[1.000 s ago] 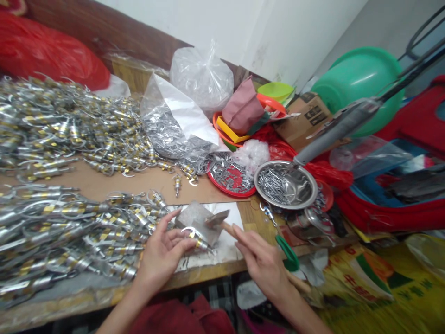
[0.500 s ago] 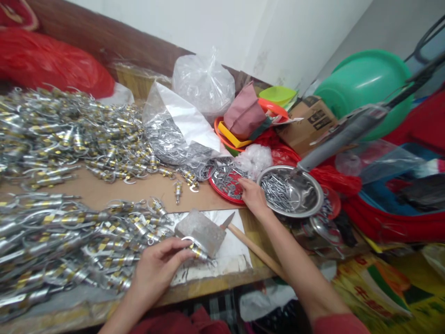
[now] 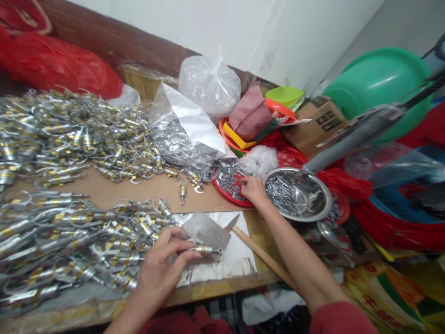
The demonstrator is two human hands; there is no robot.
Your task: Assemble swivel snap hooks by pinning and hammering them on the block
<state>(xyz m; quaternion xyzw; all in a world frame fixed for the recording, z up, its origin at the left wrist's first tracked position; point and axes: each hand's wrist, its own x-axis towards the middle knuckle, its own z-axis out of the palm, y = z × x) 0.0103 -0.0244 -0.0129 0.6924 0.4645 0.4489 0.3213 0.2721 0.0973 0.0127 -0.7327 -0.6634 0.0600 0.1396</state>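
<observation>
My left hand (image 3: 165, 260) pinches a silver-and-brass metal fitting (image 3: 205, 249) between thumb and fingers, its small ring end pointing right. The fitting is held just in front of a grey metal block (image 3: 205, 230) lying on white paper (image 3: 222, 269). My right hand (image 3: 254, 191) is at the right edge of a red tray (image 3: 236, 200) of small flat metal pieces (image 3: 227, 178). Its fingers are curled together over the pieces; whatever is between them is too small to make out. Beside the block lies a wooden-handled tool (image 3: 259, 250) with a pointed metal head.
Similar fittings are heaped at the back left (image 3: 69, 132) and front left (image 3: 79, 236). A steel bowl (image 3: 321, 206) of metal pins stands right of the tray. Behind are a plastic bag of metal pieces (image 3: 174, 139), a cardboard box (image 3: 313, 127) and a green basin (image 3: 385, 88).
The fitting in my left hand has turned, so its ring end now points right and its curved lever is hidden. My right hand stays at the tray, fingers more curled. The view has shifted slightly.
</observation>
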